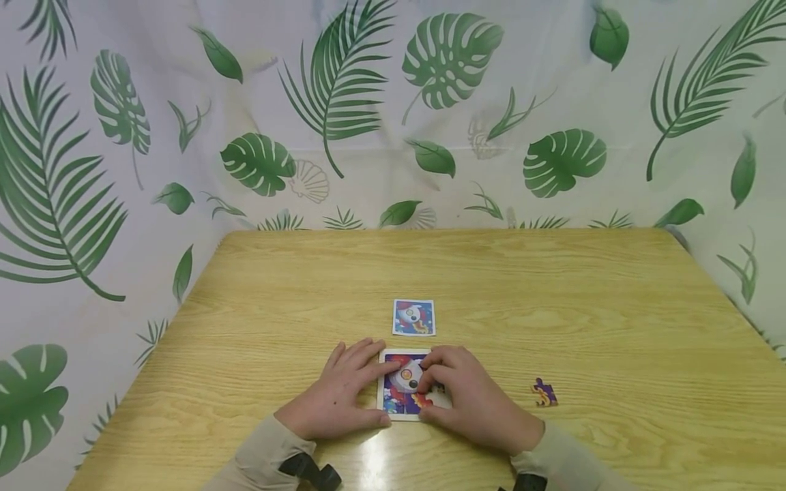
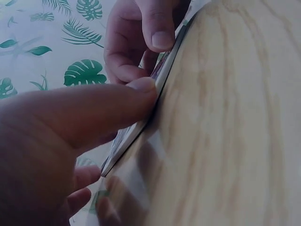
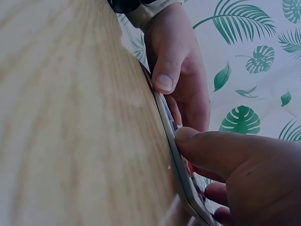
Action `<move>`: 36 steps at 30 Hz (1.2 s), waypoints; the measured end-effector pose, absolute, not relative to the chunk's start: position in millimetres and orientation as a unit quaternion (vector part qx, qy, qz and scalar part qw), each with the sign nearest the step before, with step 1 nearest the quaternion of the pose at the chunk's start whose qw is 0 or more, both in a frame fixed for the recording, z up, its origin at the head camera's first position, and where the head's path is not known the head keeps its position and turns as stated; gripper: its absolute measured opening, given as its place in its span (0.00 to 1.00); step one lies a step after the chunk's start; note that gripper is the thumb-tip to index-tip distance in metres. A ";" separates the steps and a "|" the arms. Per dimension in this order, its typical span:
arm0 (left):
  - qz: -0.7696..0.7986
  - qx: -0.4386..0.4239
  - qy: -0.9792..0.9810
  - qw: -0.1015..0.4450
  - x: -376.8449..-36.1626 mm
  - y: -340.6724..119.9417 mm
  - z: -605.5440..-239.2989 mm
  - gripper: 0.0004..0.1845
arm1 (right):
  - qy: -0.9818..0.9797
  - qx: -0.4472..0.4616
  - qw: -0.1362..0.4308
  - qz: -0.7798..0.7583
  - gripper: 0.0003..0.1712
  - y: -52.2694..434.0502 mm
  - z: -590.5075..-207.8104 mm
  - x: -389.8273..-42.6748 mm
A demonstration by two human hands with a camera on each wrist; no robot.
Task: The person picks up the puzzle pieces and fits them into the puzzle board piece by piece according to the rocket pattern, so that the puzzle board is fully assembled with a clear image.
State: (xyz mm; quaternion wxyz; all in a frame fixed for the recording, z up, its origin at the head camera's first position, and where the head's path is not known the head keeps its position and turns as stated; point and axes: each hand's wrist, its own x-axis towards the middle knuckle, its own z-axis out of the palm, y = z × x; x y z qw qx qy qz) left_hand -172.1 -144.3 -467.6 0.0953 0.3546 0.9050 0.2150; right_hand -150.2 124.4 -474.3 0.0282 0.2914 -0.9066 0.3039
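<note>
Your left hand [image 1: 336,395] lies flat on the left edge of the puzzle board [image 1: 399,399], fingers straight and close together, pointing right across its top left corner; the left wrist view shows your thumb [image 2: 117,101] pressed against the board's near edge. Your right hand [image 1: 469,402] covers the board's right side, fingers bent and bunched, tips pressing down on the picture near its middle. Whether they pinch a piece under there you cannot tell, because the knuckles hide it. The board sits on the wooden table [image 1: 552,286] near its front edge, about midway across, directly in front of you.

Just beyond the board, a little apart from it, lies a small picture card [image 1: 413,317] showing the same rocket image. To your right, well apart from the board and from your right hand, a single loose puzzle piece [image 1: 544,393], purple with a bit of orange, rests on the table. A leaf-print curtain [image 1: 430,102] closes in the far side and both flanks.

Much of the board's picture is hidden by your two hands; only a strip in the middle and the lower left part show. Both wrist views look along the table surface, so the board appears only as a thin edge [image 3: 181,174], and its picture is not readable there. Your forearms are cut off at the bottom of the head view.
</note>
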 end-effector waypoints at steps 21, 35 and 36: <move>0.225 0.447 0.859 0.107 -172.3 -147.3 -465.9 0.28 | -0.893 0.298 0.010 0.337 0.12 131.6 -475.0 -149.9; 0.224 0.428 0.869 0.108 -171.4 -144.2 -467.3 0.32 | -0.892 0.309 0.022 0.328 0.11 131.9 -476.5 -150.5; 0.222 0.426 0.870 0.107 -171.3 -144.1 -467.5 0.32 | -0.892 0.309 0.022 0.328 0.11 131.8 -476.9 -150.6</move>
